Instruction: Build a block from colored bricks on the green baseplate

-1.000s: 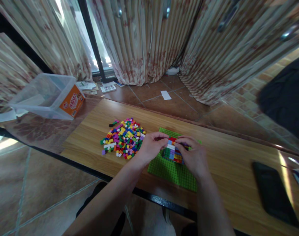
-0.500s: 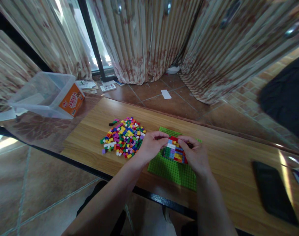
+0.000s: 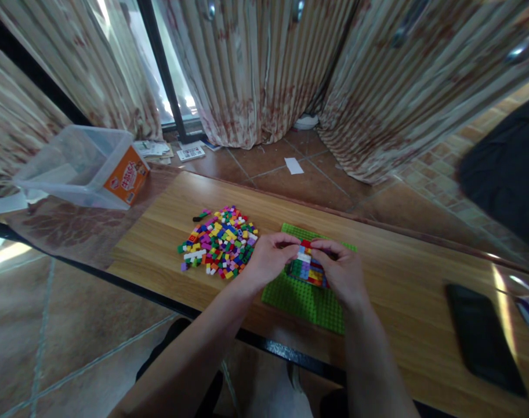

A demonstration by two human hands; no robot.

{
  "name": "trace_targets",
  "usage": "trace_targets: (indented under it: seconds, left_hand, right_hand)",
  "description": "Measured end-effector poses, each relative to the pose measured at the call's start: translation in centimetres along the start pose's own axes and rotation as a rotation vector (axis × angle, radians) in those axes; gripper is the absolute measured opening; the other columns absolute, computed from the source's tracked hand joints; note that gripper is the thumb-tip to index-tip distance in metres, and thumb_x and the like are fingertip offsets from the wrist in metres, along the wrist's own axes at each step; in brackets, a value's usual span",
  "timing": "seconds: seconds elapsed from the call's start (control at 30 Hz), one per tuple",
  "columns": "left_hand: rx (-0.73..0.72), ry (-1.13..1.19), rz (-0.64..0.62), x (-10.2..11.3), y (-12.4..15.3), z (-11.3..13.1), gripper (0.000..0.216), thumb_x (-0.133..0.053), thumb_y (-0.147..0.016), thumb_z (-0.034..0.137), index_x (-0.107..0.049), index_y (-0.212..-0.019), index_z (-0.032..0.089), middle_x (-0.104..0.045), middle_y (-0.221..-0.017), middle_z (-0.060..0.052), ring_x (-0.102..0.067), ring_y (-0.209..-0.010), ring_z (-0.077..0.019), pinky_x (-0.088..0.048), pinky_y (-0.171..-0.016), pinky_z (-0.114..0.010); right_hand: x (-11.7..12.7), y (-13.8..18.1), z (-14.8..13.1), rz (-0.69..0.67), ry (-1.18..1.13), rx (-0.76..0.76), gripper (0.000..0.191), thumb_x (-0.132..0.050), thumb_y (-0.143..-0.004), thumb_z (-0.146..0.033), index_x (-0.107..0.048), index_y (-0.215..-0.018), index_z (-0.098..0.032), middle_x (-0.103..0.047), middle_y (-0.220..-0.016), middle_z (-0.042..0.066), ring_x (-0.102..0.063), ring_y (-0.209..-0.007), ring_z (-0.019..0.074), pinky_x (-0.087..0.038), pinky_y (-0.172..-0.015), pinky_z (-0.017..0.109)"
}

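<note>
Evidently both hands are at work on one small build (image 3: 305,270) of coloured bricks, set over the green plate (image 3: 305,307) on the wooden tabletop (image 3: 404,302). The left hand (image 3: 273,258) grasps it at the far left corner, thumb and forefinger drawn together in a pinch. The right hand (image 3: 340,267) grasps the opposite side, its thumb lying over the bricks and its fingers curled behind them. Whether a loose brick sits between the fingertips cannot be told, nor whether the build touches the plate beneath.

Red bricks show along the far edge of the build, with light blue and white near the left hand, then green, lilac, yellow and dark blue toward the near side. The plate's studs are bare along its near part.

Just left of the left hand lies the pile (image 3: 223,241), loose bricks of many colours. A black piece (image 3: 198,219) rests at its far left edge, and a purple brick (image 3: 184,267) at its near left.

Farther left, a clear bin (image 3: 73,194) with an orange label (image 3: 127,177) stands on a patterned cloth (image 3: 82,229). Well to the right of the plate lies a flat dark slab (image 3: 484,339).
</note>
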State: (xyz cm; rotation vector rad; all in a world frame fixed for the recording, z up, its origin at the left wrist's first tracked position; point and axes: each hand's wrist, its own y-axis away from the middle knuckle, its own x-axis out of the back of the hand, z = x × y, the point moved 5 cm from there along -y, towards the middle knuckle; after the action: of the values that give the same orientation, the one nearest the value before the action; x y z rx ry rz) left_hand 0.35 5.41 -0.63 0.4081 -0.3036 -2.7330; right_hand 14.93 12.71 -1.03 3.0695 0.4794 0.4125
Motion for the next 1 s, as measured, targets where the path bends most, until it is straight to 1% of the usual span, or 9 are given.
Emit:
trace_targets:
  seconds: [0.23,0.33,0.43,0.5,0.6,0.7,0.87,0.93,1.0]
  left_hand:
    - [-0.005,0.007,-0.011,0.0,-0.1,-0.1,0.01,-0.066,-0.069,0.014,-0.071,-0.077,0.013,-0.061,-0.06,0.002,-0.049,-0.054,-0.0079,-0.038,-0.055,-0.021]
    - [0.005,-0.004,-0.012,0.1,-0.1,0.0,0.017,-0.065,-0.068,0.009,-0.073,-0.082,0.013,-0.064,-0.064,0.002,-0.052,-0.058,-0.0086,-0.041,-0.059,-0.022]
    - [-0.011,-0.021,-0.004,0.3,0.0,0.2,0.023,-0.065,-0.067,0.006,-0.076,-0.086,0.014,-0.07,-0.073,0.0,-0.057,-0.066,-0.0104,-0.045,-0.065,-0.023]
    - [-0.032,-0.024,-0.003,0.4,0.0,0.3,0.025,-0.065,-0.067,0.005,-0.076,-0.088,0.015,-0.072,-0.079,-0.001,-0.06,-0.071,-0.0114,-0.047,-0.069,-0.023]
    - [-0.04,0.0,-0.023,0.3,0.0,0.4,0.028,-0.066,-0.067,0.005,-0.076,-0.092,0.015,-0.073,-0.081,-0.001,-0.061,-0.073,-0.0118,-0.048,-0.071,-0.024]
    - [-0.031,0.058,-0.07,-0.1,0.0,0.4,0.03,-0.067,-0.067,0.006,-0.074,-0.095,0.014,-0.072,-0.08,-0.002,-0.062,-0.073,-0.012,-0.049,-0.072,-0.024]
    - [-0.046,0.115,-0.135,-0.5,0.1,0.6,0.022,-0.067,-0.069,0.01,-0.073,-0.09,0.014,-0.071,-0.08,-0.002,-0.061,-0.071,-0.0107,-0.049,-0.069,-0.023]
    - [-0.052,0.123,-0.139,-0.5,0.2,0.6,0.021,-0.068,-0.069,0.01,-0.072,-0.089,0.014,-0.07,-0.079,-0.002,-0.06,-0.069,-0.0097,-0.048,-0.067,-0.022]
    - [-0.048,0.13,-0.129,-0.4,0.2,0.5,0.021,-0.07,-0.069,0.011,-0.072,-0.09,0.013,-0.07,-0.078,-0.002,-0.06,-0.068,-0.0092,-0.048,-0.066,-0.022]
  right_hand:
    - [-0.1,0.0,0.3,0.001,-0.042,0.022,0.025,-0.077,-0.066,-0.042,-0.074,-0.077,-0.02,-0.075,-0.088,0.006,-0.067,-0.081,0.021,-0.054,-0.079,0.038]
    - [-0.1,-0.1,0.7,-0.011,-0.019,0.036,0.028,-0.076,-0.068,-0.044,-0.074,-0.08,-0.02,-0.075,-0.088,0.006,-0.067,-0.081,0.0211,-0.055,-0.078,0.038]
    - [0.0,0.0,0.7,-0.024,0.028,0.066,0.027,-0.072,-0.073,-0.044,-0.074,-0.085,-0.02,-0.075,-0.093,0.007,-0.068,-0.086,0.0224,-0.054,-0.08,0.039]
    - [0.2,0.2,0.2,-0.004,0.093,0.134,0.025,-0.068,-0.079,-0.043,-0.075,-0.089,-0.021,-0.074,-0.096,0.007,-0.067,-0.091,0.0231,-0.053,-0.084,0.041]
    - [0.3,0.9,-1.4,0.032,0.204,0.316,0.024,-0.062,-0.086,-0.039,-0.075,-0.097,-0.023,-0.072,-0.106,0.008,-0.064,-0.104,0.0238,-0.049,-0.095,0.044]
    - [0.0,1.5,-2.9,-0.02,0.277,0.438,0.024,-0.057,-0.091,-0.037,-0.075,-0.104,-0.027,-0.068,-0.118,0.007,-0.06,-0.114,0.0244,-0.045,-0.101,0.047]
    - [-0.5,2.0,-3.6,-0.103,0.34,0.483,0.024,-0.057,-0.093,-0.038,-0.074,-0.108,-0.032,-0.066,-0.124,0.006,-0.057,-0.118,0.026,-0.043,-0.103,0.05]
    - [-0.6,2.0,-3.6,-0.101,0.337,0.484,0.023,-0.058,-0.092,-0.039,-0.075,-0.107,-0.031,-0.066,-0.123,0.007,-0.057,-0.117,0.0262,-0.043,-0.103,0.05]
    - [-0.6,2.0,-3.5,-0.068,0.327,0.472,0.022,-0.061,-0.09,-0.04,-0.076,-0.103,-0.03,-0.068,-0.119,0.007,-0.058,-0.114,0.0263,-0.044,-0.102,0.049]
